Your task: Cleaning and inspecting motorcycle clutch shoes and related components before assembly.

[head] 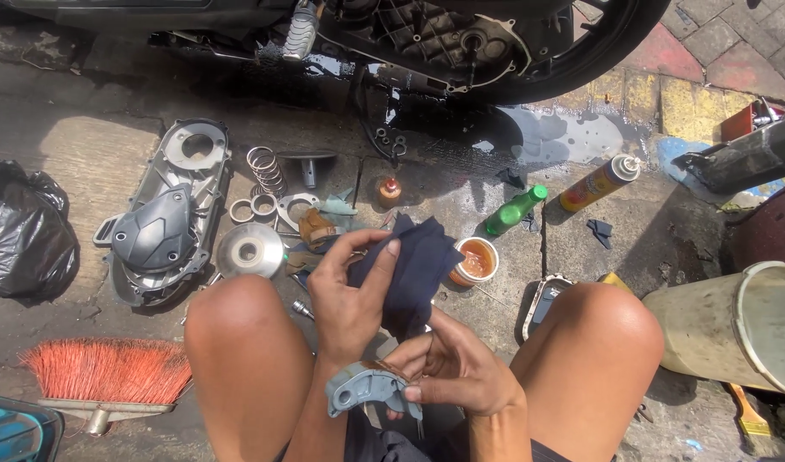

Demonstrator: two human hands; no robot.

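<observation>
Black rubber and bare metal are filling the far edge, where a motorbike (427, 43) is standing over wet pavement (546, 137). A pale bucket (734, 325) is lying on its side at the right. At the left, a grey engine cover (166, 218) is lying flat, with a black plastic bag (25, 231) further left and an orange-bristled brush (110, 372) lying near. Just right of the cover, a round metal disc (250, 251), a coil spring (266, 169) and several rings are lying close together. Further right, a green bottle (512, 210) and a yellow spray can (599, 182) are lying well apart from each other, with a small tub of orange grease (475, 261) sitting near the bottle.

Between the knees, the left hand (350, 295) is gripping a dark blue cloth (418, 265), fingers closed on it. The right hand (457, 372) is clamping a curved grey metal shoe (367, 389), thumb pressing its top, just below the cloth.
</observation>
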